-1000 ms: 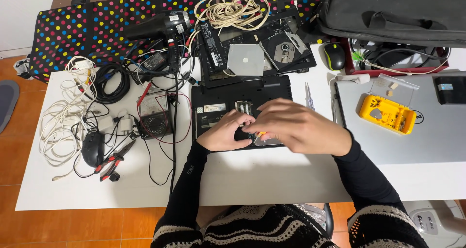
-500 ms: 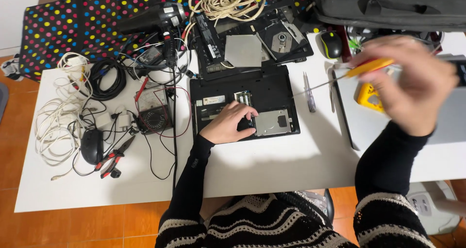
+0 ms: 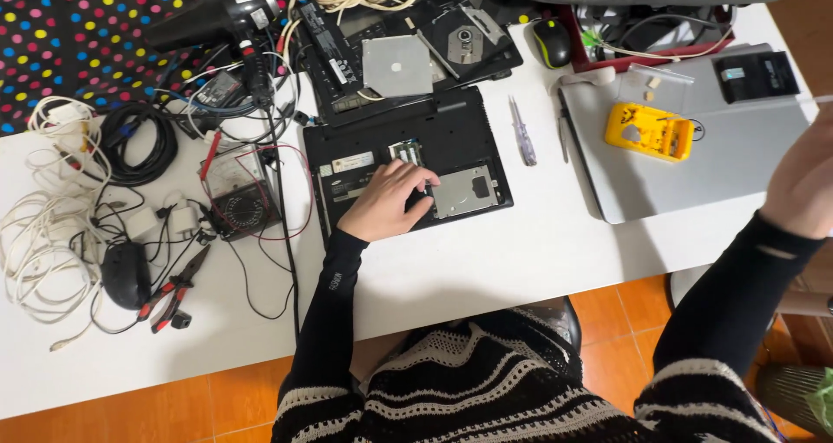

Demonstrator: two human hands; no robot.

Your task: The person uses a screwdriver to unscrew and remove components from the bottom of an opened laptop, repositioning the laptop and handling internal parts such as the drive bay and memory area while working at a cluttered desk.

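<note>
We are resting our left hand [image 3: 386, 202], grip loosely spread, on the open laptop base [image 3: 408, 161] mid-tabletop, while our right hand [image 3: 803, 183] is hanging far right, its grip hidden, so we cannot tell

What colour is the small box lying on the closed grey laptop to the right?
Yellow: the small box on the grey laptop, seen clearly in the head view.

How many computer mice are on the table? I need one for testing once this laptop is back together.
2. A black mouse lies at the left among the white cables; another dark mouse sits at the top, beside the red tray. More may be hidden under the clutter.
</note>
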